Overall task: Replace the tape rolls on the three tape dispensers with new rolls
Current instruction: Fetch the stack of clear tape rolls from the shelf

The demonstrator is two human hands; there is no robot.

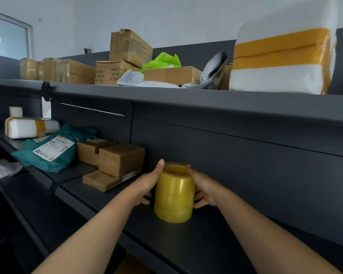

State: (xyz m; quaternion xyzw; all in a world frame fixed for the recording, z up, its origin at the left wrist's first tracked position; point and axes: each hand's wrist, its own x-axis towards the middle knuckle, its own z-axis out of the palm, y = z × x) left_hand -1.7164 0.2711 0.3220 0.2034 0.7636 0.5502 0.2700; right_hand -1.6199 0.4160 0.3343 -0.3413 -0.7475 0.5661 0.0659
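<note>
1. On the dark grey metal shelf, I see a tall yellow translucent stack of tape rolls standing upright, its open core facing up.
2. My left hand presses against the stack's left side, thumb up near the top rim.
3. My right hand cups the right side, so both palms clasp the stack between them.
4. Brown cardboard boxes sit just to the left, with a teal plastic mailer bag further left.
</note>
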